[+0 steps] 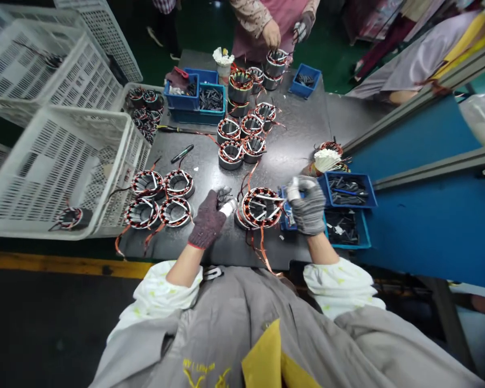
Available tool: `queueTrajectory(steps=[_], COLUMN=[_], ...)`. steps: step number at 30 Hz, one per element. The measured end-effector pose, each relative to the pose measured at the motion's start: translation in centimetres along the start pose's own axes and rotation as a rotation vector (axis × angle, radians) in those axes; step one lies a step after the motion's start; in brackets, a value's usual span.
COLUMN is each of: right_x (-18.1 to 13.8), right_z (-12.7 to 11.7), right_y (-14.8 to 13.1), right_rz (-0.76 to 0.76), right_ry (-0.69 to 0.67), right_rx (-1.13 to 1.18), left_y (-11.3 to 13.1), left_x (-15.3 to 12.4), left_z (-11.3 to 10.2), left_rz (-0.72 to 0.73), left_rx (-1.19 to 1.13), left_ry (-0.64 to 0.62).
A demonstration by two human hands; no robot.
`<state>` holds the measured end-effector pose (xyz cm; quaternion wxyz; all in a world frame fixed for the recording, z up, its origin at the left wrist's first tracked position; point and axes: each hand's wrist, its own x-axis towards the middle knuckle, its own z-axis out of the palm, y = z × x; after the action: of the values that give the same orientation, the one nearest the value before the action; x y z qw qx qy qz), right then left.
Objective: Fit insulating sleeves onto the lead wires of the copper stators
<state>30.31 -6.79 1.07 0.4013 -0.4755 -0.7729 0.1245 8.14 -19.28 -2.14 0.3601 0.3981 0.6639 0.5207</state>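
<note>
Holding a wound stator on the dark worktable, person wears two knit gloves; left hand just left of that stator, fingers curled and pinching a small white tube whose tip touches the stator rim; right hand just right of the stator, fingers closed round a white piece held up above the rim; loose copper leads trail from the stator toward the table's near edge

Counts, all placed from that stator: 4 stators in a two-by-two block to its left, 4 more clustered beyond it toward table centre, another at least 5, some stacked, farther beyond, near the co-worker; 1 black pen beyond-left; 2 blue bins of dark parts just right of it, 1 bundle of white sleeves beyond-right, 2 joined blue bins far beyond-left, 1 small blue bin far beyond-right

White plastic crates, at least 4, far left of the stator, one holding more stators; exact number there cannot tell

Co-worker at the far end, two hands on a stacked stator
</note>
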Motion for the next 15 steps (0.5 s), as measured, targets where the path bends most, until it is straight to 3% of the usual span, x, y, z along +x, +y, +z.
queueTrajectory(steps=[1, 3, 6, 8, 12, 15], right_x=[0.1, 0.5, 1.2, 1.6, 1.1, 0.2], right_z=[-0.6, -0.9, 0.9, 2.6, 3.8, 2.3], right_y=[0.3, -0.1, -2.5, -4.1, -4.2, -1.9], right_rz=[0.009, -0.023, -0.053, -0.059, -0.167, -0.11], right_ry=[-0.002, -0.136, -0.385, -0.457, -0.434, -0.233], right_rx=[-0.009, -0.078, -0.253, -0.337, -0.287, -0.144], left_y=[0.1, 0.7, 1.7, 2.2, 2.1, 1.7], left_x=[0.2, 0.6, 0.8, 0.4, -0.6, -1.1], left_z=[0.1, 0.6, 1.8, 2.3, 2.4, 2.6], left_rz=[0.036, 0.124, 0.215, 0.229, 0.224, 0.204], left_rx=[0.053, 0.224, 0.505, 0.598, 0.624, 0.623], left_ry=[-0.008, -0.038, -0.085, -0.1, -0.083, -0.083])
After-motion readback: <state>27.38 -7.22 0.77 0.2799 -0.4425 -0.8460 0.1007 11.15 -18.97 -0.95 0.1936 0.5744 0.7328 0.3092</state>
